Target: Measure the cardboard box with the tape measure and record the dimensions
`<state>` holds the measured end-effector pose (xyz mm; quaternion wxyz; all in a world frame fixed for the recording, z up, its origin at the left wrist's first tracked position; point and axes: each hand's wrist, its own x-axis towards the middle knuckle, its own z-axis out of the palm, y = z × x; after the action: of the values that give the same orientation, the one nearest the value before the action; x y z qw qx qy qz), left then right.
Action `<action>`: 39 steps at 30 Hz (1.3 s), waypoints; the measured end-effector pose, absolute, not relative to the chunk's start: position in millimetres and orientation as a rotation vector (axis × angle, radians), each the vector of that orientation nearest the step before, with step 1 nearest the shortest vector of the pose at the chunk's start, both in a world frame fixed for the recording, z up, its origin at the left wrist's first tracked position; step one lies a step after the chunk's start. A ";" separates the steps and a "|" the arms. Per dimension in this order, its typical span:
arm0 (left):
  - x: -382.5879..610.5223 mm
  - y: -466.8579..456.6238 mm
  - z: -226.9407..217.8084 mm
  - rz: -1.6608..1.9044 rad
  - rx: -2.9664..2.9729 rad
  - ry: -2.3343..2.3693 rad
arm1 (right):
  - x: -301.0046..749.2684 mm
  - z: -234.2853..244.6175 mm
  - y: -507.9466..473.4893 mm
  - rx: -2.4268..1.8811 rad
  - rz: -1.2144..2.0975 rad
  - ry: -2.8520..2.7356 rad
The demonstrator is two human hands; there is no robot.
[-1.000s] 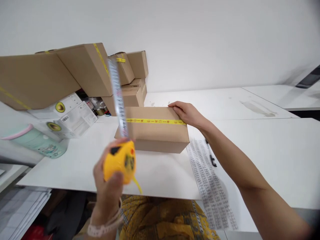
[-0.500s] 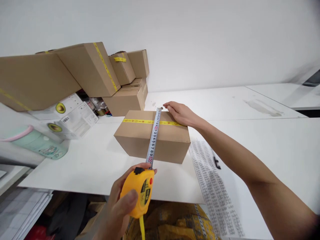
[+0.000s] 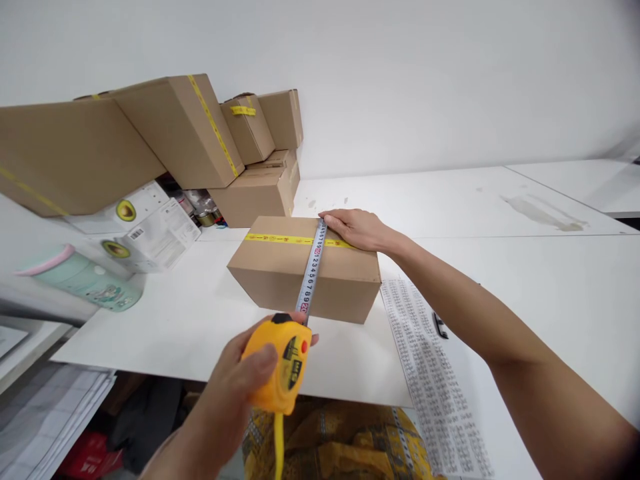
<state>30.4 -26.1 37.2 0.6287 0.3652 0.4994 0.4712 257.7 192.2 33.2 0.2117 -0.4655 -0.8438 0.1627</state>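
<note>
Your left grip [image 3: 235,383] is wrapped round the yellow tape measure [image 3: 287,367], nearer you than the carton [image 3: 345,268] on the tabletop [image 3: 205,333]. The blade [image 3: 314,260] crosses the carton, red "10" and "20" legible. Your right grip [image 3: 360,230] rests on top by the blade's end; whether it pinches, I can't tell.

Bright, diffuse light washes the bench [image 3: 165,333], with soft shadow beside the cardboard box [image 3: 280,270], dimness below the near edge and wide-angle stretching at the sides.

1 head view, forward and down
</note>
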 end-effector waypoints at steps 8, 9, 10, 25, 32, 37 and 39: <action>37.0 -52.6 20.1 1.082 0.893 1.115 | 255.7 31.0 190.6 -1.197 0.504 -2.337; 35.8 -52.2 19.0 1.082 0.908 1.096 | 255.5 31.4 189.9 -1.197 0.512 -2.336; 34.9 -51.9 18.0 1.080 0.914 1.085 | 255.3 31.8 189.3 -1.202 0.517 -2.334; 48.8 -72.9 -20.1 1.516 1.078 1.104 | 255.2 39.8 174.4 -1.360 0.493 -2.312; 23.5 -49.1 -32.6 2.314 1.129 1.213 | 249.0 44.7 129.4 -1.238 0.460 -2.444; 13.5 -36.2 -34.1 2.381 0.987 1.171 | 247.6 39.1 117.1 -1.198 0.474 -2.326; 8.1 -47.1 -39.5 2.295 0.989 1.232 | 250.0 38.5 110.2 -1.123 0.399 -2.141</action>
<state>8.1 -47.1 -39.5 0.1769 0.3493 0.4354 0.8106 250.0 110.2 38.5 0.3387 -0.4310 -0.8222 0.1531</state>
